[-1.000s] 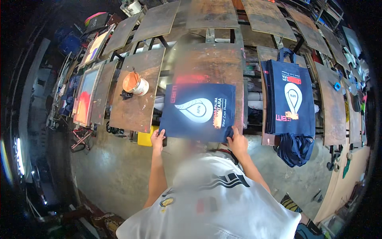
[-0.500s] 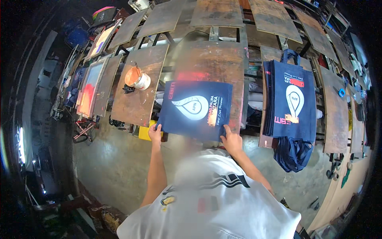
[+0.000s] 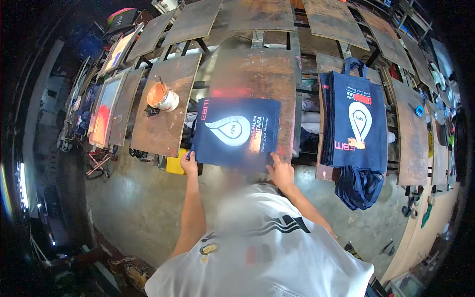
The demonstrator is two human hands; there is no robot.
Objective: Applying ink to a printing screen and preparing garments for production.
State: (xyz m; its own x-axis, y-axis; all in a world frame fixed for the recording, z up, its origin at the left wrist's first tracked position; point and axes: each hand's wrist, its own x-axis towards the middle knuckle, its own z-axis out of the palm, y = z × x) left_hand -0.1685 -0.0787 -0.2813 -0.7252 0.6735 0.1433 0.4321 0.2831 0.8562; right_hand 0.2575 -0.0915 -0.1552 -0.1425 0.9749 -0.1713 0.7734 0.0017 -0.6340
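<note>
A dark navy bag (image 3: 210, 151) with a white drop-shaped print and pink and white markings lies flat on the middle wooden board (image 3: 262, 67). My left hand (image 3: 190, 163) pinches its lower left corner. At the lower right corner, my right hand (image 3: 278, 171) has its fingers on the edge, holding it. Right of this, a stack of similar navy bags (image 3: 351, 148) rests on another board, handles hanging over the near end. A white bucket (image 3: 169, 102) with orange ink stands on the left board (image 3: 156, 136).
A screen frame (image 3: 102, 123) with red ink leans among boards at the left. More worn boards (image 3: 336, 24) run along the back. A small blue object (image 3: 419, 111) sits on a right board (image 3: 410, 148). A yellow container (image 3: 176, 164) is beneath the left board, above the concrete floor (image 3: 123, 208).
Between my two hands the navy bag has slid slightly leftward on its board. The whole view has also shifted a little as my head moved.
</note>
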